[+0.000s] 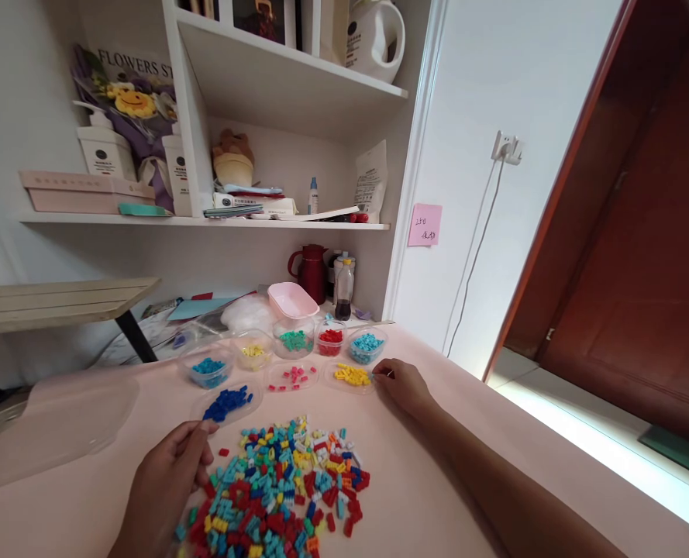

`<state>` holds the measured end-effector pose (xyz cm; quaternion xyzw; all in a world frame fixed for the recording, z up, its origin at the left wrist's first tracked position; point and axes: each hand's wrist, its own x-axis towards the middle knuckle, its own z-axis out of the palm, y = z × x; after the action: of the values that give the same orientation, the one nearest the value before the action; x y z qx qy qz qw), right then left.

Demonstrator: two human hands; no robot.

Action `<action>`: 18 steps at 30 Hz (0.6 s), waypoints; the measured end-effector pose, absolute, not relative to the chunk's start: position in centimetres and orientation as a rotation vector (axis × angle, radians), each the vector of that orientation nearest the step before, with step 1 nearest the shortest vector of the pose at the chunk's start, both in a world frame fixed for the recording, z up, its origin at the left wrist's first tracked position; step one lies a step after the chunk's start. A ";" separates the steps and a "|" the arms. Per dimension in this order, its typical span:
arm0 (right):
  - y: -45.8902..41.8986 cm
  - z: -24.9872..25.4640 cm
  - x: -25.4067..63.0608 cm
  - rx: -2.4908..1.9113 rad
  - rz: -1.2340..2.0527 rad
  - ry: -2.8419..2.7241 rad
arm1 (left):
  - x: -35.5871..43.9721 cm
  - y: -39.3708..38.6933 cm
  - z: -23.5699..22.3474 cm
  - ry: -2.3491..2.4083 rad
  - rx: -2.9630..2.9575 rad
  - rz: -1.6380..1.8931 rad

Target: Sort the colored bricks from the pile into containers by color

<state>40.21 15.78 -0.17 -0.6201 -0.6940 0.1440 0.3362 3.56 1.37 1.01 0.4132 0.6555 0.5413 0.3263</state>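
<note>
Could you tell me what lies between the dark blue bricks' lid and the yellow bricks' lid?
In the head view, a clear lid of pink bricks lies between them.

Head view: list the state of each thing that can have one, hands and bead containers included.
Left hand: resting at the edge of the mixed brick pile, fingers curled; grip unclear.
Right hand: fingertips at the yellow tray; grip unclear.
Dark blue tray: uncovered, partly filled.
Pink tray: uncovered, few pieces.
Red cup: uncovered, holds pieces.
Pink tub: lidless.
Red jug: upright, closed.
</note>
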 end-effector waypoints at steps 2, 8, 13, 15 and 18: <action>16.1 0.3 40.3 -1.608 0.393 -1.764 | 3.5 1.4 0.8 1.710 1.075 1.420; 19.3 4.0 40.2 -1.553 0.356 -1.604 | 3.5 1.4 1.0 1.697 1.091 1.423; 19.9 5.2 39.2 -1.482 0.465 -1.523 | 3.5 1.5 0.9 1.679 1.111 1.438; 18.7 5.0 38.6 -1.439 0.571 -1.515 | 3.5 1.5 0.8 1.670 1.118 1.440; 15.7 4.6 38.1 -1.369 0.760 -1.549 | 3.5 1.4 0.9 1.665 1.117 1.434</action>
<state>38.14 15.75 4.63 -0.5541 -0.6272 0.3078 0.4526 3.52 1.43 0.94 0.4275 0.6372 0.5488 0.3316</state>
